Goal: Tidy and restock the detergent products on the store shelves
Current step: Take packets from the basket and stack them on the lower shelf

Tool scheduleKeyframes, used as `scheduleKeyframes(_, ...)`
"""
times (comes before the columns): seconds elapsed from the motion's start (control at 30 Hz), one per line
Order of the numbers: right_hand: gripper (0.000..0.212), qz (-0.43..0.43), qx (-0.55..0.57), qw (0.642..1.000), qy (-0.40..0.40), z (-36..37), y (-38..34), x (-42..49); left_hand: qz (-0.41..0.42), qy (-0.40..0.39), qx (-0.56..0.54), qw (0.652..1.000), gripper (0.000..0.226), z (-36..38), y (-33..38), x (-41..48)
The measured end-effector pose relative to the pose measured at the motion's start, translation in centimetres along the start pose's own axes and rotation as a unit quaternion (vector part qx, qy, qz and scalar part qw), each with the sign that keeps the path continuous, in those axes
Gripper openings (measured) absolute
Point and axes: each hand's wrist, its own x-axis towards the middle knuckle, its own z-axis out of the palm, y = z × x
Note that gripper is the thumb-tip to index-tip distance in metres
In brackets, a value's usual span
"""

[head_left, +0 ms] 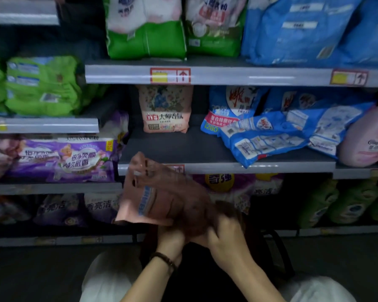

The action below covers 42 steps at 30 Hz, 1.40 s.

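Closest in, the left hand (170, 237) and right hand (226, 240) sit close together, both curled onto the lower end of a pink soft-plastic detergent pouch (159, 192). The pouch is held in the air in front of the lower shelves, its punched handle end tipped up toward the grey middle shelf (205, 152); motion blur hides exactly how the fingers lie. It looks like a filled, floppy bag: probably fairly heavy for its size, with a slick film and contents that shift, so gripped at one end only it is likely to sag and swing. A steadier hold would be one hand under the base and the other on the side or at the handle cut-outs. It does not look fragile, though a seam could split if dropped. Beyond it, the shelf shows a bare stretch of deck in front of a floral pink standing pouch (166, 110), the natural slot for the one in hand. To the right, blue plastic detergent bags (268, 136) lie slumped over the shelf lip and want uprighting. Purple packs (63, 159) fill the left bay, green bags (146, 40) stand above, and the aisle is dim
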Motion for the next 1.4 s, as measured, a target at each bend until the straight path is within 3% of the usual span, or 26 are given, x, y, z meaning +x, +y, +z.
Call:
scheduleKeyframes(0.13,0.075,-0.089,-0.033,0.995,0.016,0.6,-0.5,1.7,0.07,-0.018,-0.077,0.994,0.013,1.3,5.7,1.0)
scheduleKeyframes(0.23,0.071,-0.155,-0.041,0.983,0.091,0.4,-2.2,5.2,0.082,-0.08,-0.1,0.988,0.022,2.3,9.8,2.3)
scheduleKeyframes(0.27,0.068,-0.175,-0.03,0.976,0.124,0.1,-2.8,7.0,0.08,-0.065,-0.1,0.99,0.025,2.8,11.5,3.4)
scheduleKeyframes(0.37,0.06,-0.19,-0.049,0.966,0.171,-1.2,-4.9,13.2,-0.002,-0.066,-0.147,0.987,0.038,4.2,15.9,8.4)
scheduleKeyframes(0.43,0.061,-0.147,-0.116,0.978,0.094,-1.5,-5.8,16.8,-0.038,-0.087,-0.119,0.988,0.046,4.2,17.6,10.8)
scheduleKeyframes(0.5,0.069,-0.087,-0.168,0.98,-0.057,-0.6,-5.5,19.0,-0.055,-0.094,-0.036,0.993,0.042,3.2,17.6,12.2)
scheduleKeyframes(0.57,0.082,-0.048,-0.182,0.961,-0.205,0.9,-4.9,19.8,-0.07,-0.119,0.071,0.988,0.029,2.0,16.3,12.5)
scheduleKeyframes(0.63,0.094,-0.048,-0.206,0.946,-0.245,2.5,-4.2,19.8,-0.09,-0.139,0.186,0.968,0.018,0.9,14.5,12.5)
scheduleKeyframes(0.73,0.1,-0.053,-0.2,0.95,-0.234,3.1,-3.8,19.7,-0.072,-0.118,0.296,0.945,0.024,-0.5,11.9,12.3)
scheduleKeyframes(0.8,0.091,-0.064,-0.16,0.961,-0.217,2.8,-3.1,19.3,-0.027,-0.111,0.361,0.926,0.022,-1.3,10.3,11.8)
scheduleKeyframes(0.93,0.041,-0.166,-0.077,0.983,0.032,3.6,-1.0,16.1,0.029,-0.154,0.458,0.875,0.022,-2.7,6.7,10.0)
scheduleKeyframes(1.0,0.024,-0.176,-0.091,0.977,0.076,4.8,0.8,13.1,0.033,-0.185,0.482,0.855,0.023,-3.2,4.6,9.0)
scheduleKeyframes(1.13,0.02,-0.021,-0.059,0.994,-0.091,8.2,4.9,6.2,-0.008,-0.214,0.484,0.849,0.025,-4.7,-0.2,8.8)
scheduleKeyframes(1.23,0.02,0.079,-0.059,0.964,-0.246,11.3,8.2,1.6,-0.018,-0.202,0.506,0.838,0.032,-6.7,-3.9,9.0)
scheduleKeyframes(1.33,0.025,0.157,-0.035,0.927,-0.339,13.5,10.7,-1.8,-0.02,-0.216,0.615,0.758,0.024,-7.8,-6.1,8.5)
scheduleKeyframes(1.4,0.028,0.185,-0.016,0.908,-0.375,14.4,11.3,-2.9,-0.024,-0.246,0.637,0.731,0.023,-7.4,-7.0,8.8)
